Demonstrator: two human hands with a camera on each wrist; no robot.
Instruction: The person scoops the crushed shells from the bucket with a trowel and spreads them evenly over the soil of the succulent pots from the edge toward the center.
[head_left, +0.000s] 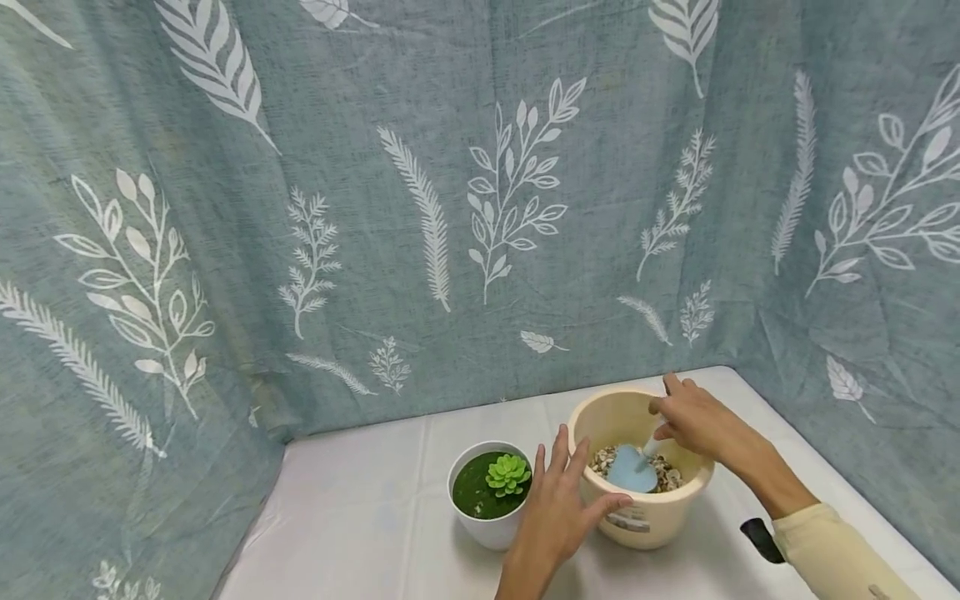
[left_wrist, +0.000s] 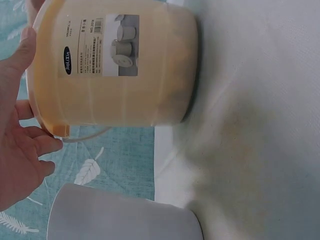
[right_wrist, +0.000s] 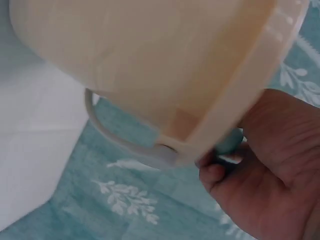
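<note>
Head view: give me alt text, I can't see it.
A right hand grips a blue scoop inside a cream bucket of gravelly bits while the left hand touches the bucket. To the left, a white pot holds a green succulent; leaf-patterned cloth hangs behind the white table.

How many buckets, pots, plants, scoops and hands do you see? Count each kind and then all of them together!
Cream bucket: 1
White pot: 1
Green plant: 1
Blue scoop: 1
Hands, the left hand and the right hand: 2
Total: 6
</note>
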